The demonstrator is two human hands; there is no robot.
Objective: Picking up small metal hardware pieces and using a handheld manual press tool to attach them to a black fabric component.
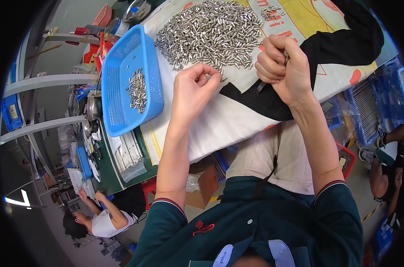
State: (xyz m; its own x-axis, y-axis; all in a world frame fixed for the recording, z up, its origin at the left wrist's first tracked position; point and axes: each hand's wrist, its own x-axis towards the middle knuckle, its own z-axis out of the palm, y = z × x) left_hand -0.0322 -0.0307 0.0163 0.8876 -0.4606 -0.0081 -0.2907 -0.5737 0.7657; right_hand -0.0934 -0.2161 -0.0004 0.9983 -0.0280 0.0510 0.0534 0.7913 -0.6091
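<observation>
My left hand [192,89] is closed in a pinch at the near edge of a big pile of small silvery metal pins [208,33]. One small metal pin [224,79] shows right at its thumb and fingertips. To the right, my right hand [282,66] makes a fist above a black cloth [273,103]. A dark, narrow end [260,86] pokes out below that fist, and a bit of something shows at its top; the fingers hide the rest. A blue perforated basket [155,84] left of my left hand has a smaller heap of similar pins [137,91].
A white and yellow printed cloth [202,138] covers the work table. More pins [273,13] lie apart at the far right. Thin metal rods [128,151] lie beside the basket. Blue trays [364,104] stand at the right. A person in white [108,222] sits at lower left.
</observation>
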